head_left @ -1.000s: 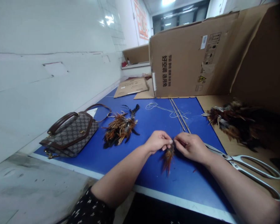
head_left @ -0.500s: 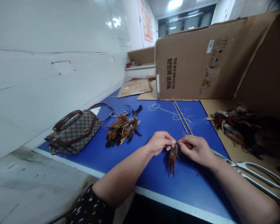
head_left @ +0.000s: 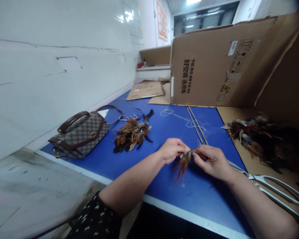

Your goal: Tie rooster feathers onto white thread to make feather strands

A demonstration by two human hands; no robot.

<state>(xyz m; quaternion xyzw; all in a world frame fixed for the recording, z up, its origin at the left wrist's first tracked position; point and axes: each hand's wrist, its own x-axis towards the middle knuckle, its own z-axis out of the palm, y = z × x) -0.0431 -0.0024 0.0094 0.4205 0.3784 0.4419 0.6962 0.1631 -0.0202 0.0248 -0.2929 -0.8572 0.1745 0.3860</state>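
A small bunch of brown and rust feathers [head_left: 183, 165] hangs tips down over the blue table, its top end between my two hands. My left hand [head_left: 174, 151] is closed, thumb and finger pinching that top end from the left. Close against it on the right, my right hand [head_left: 210, 161] is also closed in a pinch; what lies between its fingertips is too small to make out. Just beyond my hands lie two thin sticks [head_left: 196, 124] and a loose tangle of pale thread [head_left: 189, 122]. Large silver scissors [head_left: 261, 186] rest beside my right forearm.
A feather pile [head_left: 132, 132] lies left on the blue table [head_left: 109, 166], near a patterned handbag [head_left: 82, 134]. More dark feathers [head_left: 254, 136] rest on cardboard at the right. A large cardboard box [head_left: 209, 66] stands at the back, flat cardboard [head_left: 146, 90] beside it.
The feather bunch has swung so its tips point more to the left. Both hands keep their pinch at its top. The whole view has shifted slightly.
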